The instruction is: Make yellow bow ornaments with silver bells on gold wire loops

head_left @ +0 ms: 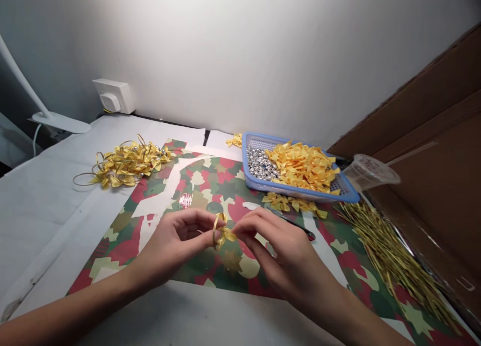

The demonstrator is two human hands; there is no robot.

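Observation:
Pinched between the thumb and fingers of my left hand (184, 235) is a small gold wire ring (215, 233). A yellow ribbon bow (228, 234) sits against the ring's right side. My right hand (276, 240) is closed, its thumb and forefinger gripping the right end of the bow. Both hands are raised over a patterned sheet (203, 273) in green, red and cream. Just beyond my right hand lies a dark slim tool (289, 219), partly covered by the hand.
A blue basket (244, 160) holds yellow bows and silver beads (259, 163). More bows (293, 204) lie before it. Finished-looking rings with bows (128, 163) are piled left. Gold-green stems (398, 261) lie right, near a clear plastic cup (370, 173) and cardboard (432, 135). A lamp base (62, 122) stands far left.

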